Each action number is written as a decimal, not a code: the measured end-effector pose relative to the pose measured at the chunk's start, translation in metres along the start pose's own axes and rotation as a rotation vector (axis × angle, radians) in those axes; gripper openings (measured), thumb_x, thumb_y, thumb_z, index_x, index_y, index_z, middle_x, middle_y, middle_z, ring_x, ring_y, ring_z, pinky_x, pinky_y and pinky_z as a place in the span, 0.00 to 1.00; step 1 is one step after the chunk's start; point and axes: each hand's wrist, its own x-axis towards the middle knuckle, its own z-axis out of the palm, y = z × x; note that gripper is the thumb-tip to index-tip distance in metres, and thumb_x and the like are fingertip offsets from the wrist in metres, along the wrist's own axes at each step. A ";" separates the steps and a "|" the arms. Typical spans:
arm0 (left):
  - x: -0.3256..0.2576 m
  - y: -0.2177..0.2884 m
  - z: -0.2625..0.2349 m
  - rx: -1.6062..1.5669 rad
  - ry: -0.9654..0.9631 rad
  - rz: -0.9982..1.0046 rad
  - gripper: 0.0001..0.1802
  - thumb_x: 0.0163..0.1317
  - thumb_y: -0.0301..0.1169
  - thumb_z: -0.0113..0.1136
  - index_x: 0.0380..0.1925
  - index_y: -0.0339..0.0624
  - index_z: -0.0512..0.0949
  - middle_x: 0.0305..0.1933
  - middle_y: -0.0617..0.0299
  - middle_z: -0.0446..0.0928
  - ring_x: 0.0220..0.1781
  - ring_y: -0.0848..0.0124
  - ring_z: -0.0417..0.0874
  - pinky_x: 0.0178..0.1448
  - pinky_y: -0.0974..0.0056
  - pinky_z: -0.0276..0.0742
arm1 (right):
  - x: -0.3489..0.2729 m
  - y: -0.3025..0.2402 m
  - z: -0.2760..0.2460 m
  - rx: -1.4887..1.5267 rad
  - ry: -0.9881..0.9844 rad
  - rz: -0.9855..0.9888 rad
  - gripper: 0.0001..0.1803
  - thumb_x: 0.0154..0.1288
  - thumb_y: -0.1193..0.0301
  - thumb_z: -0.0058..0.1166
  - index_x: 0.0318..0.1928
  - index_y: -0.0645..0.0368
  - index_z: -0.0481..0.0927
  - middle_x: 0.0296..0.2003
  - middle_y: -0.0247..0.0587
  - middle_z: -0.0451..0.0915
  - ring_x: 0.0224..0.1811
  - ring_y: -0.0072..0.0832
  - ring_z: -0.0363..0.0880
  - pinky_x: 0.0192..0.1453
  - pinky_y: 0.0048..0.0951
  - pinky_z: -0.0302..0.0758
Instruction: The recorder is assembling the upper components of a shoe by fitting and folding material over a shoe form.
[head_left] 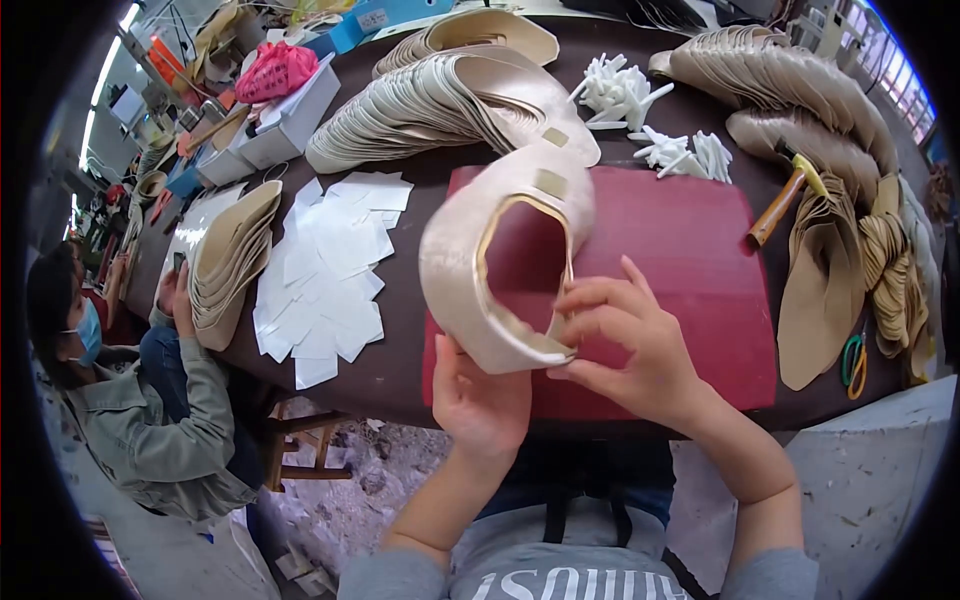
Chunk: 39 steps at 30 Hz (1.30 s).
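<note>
While it hangs just above the near edge of a red work mat (pixel 690 250), a pale beige shoe upper (pixel 470 260), curved into a loop with a large open middle and a gold-edged inner rim, is held between both hands. The left hand (pixel 478 400) supports it from below, palm up, with the thumb lying against the lower outer face of the piece. The right hand (pixel 625 345) comes in from the right, its thumb and fingertips (pixel 562 312) closed in a pinch on the inner edge at the lower right of the opening. Two small tan patches sit on the upper's far end.

The mat lies on a dark brown table (pixel 400 375). Left of the mat, a loose spread of white paper pieces (pixel 325 265) covers the tabletop, and beside it stands a stack of beige cut pieces (pixel 230 260). Behind the mat, a long fanned row of similar beige uppers (pixel 440 100) runs across the table, with a heap of small white plastic parts (pixel 640 110) to its right. A hammer with an orange handle (pixel 785 200) lies right of the mat, next to tan pieces (pixel 820 290), and green-handled scissors (pixel 853 362) rest near the right edge. At far left, another person in a face mask (pixel 110 380) sits at the table.
</note>
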 end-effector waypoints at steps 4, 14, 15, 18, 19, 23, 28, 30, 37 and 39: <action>0.005 0.026 -0.052 -0.051 -0.111 -0.264 0.15 0.73 0.34 0.45 0.53 0.39 0.71 0.46 0.56 0.77 0.50 0.63 0.78 0.58 0.57 0.72 | -0.015 0.011 -0.001 -0.078 -0.201 -0.111 0.12 0.46 0.71 0.70 0.34 0.53 0.82 0.43 0.31 0.80 0.57 0.34 0.74 0.74 0.50 0.50; -0.026 0.018 -0.041 -0.306 -0.008 -0.329 0.16 0.73 0.32 0.45 0.56 0.38 0.70 0.52 0.53 0.76 0.53 0.61 0.77 0.67 0.47 0.68 | -0.017 0.003 -0.005 -0.019 -0.182 -0.117 0.13 0.44 0.74 0.70 0.32 0.54 0.81 0.37 0.30 0.79 0.51 0.30 0.76 0.73 0.49 0.51; -0.030 0.016 -0.039 -0.307 -0.005 -0.327 0.16 0.73 0.32 0.45 0.56 0.38 0.70 0.52 0.53 0.76 0.53 0.61 0.77 0.67 0.47 0.68 | -0.018 0.003 -0.008 -0.017 -0.184 -0.117 0.13 0.44 0.74 0.70 0.32 0.54 0.81 0.37 0.30 0.79 0.51 0.30 0.76 0.73 0.49 0.51; -0.042 0.010 -0.031 -0.213 0.040 -0.299 0.17 0.73 0.33 0.44 0.58 0.39 0.69 0.55 0.55 0.76 0.56 0.64 0.78 0.66 0.52 0.71 | -0.024 0.010 -0.021 0.055 -0.172 -0.109 0.13 0.45 0.73 0.70 0.33 0.54 0.82 0.35 0.29 0.79 0.47 0.29 0.77 0.73 0.49 0.52; -0.045 0.010 -0.028 -0.182 0.054 -0.291 0.17 0.73 0.33 0.44 0.58 0.39 0.69 0.56 0.55 0.76 0.57 0.65 0.78 0.66 0.54 0.72 | -0.025 0.009 -0.023 0.079 -0.168 -0.106 0.12 0.45 0.73 0.70 0.33 0.54 0.82 0.34 0.29 0.78 0.46 0.29 0.78 0.73 0.49 0.52; -0.050 0.010 -0.019 -0.085 0.198 -0.308 0.16 0.73 0.35 0.43 0.54 0.39 0.72 0.47 0.58 0.78 0.49 0.69 0.79 0.64 0.55 0.71 | -0.034 0.008 -0.022 0.007 -0.175 -0.135 0.11 0.47 0.73 0.70 0.33 0.54 0.82 0.35 0.29 0.79 0.45 0.28 0.79 0.70 0.47 0.57; -0.016 0.009 -0.045 -0.267 -0.173 -0.302 0.17 0.73 0.39 0.39 0.46 0.42 0.75 0.31 0.65 0.74 0.37 0.75 0.74 0.59 0.59 0.68 | -0.047 -0.011 -0.008 -0.315 -0.206 -0.487 0.08 0.50 0.72 0.68 0.32 0.54 0.82 0.37 0.29 0.80 0.45 0.28 0.81 0.66 0.44 0.64; -0.008 0.008 -0.055 -0.343 -0.297 -0.291 0.18 0.73 0.40 0.38 0.44 0.43 0.76 0.27 0.66 0.72 0.34 0.76 0.72 0.58 0.60 0.67 | -0.050 -0.010 0.001 -0.406 -0.228 -0.596 0.07 0.51 0.71 0.68 0.31 0.54 0.82 0.38 0.29 0.81 0.45 0.28 0.81 0.65 0.43 0.66; 0.007 0.000 -0.066 -0.182 -0.360 -0.189 0.15 0.71 0.40 0.36 0.32 0.51 0.71 0.19 0.71 0.62 0.26 0.79 0.62 0.53 0.65 0.63 | -0.067 0.005 0.017 -0.453 -0.229 -0.506 0.08 0.55 0.70 0.66 0.35 0.54 0.82 0.40 0.29 0.82 0.45 0.25 0.82 0.63 0.38 0.69; 0.007 0.000 -0.065 -0.126 -0.326 -0.212 0.14 0.70 0.39 0.39 0.24 0.54 0.65 0.19 0.72 0.63 0.26 0.79 0.64 0.52 0.65 0.62 | -0.072 0.007 0.018 -0.470 -0.223 -0.483 0.08 0.56 0.70 0.65 0.36 0.54 0.82 0.40 0.29 0.82 0.45 0.25 0.82 0.62 0.36 0.70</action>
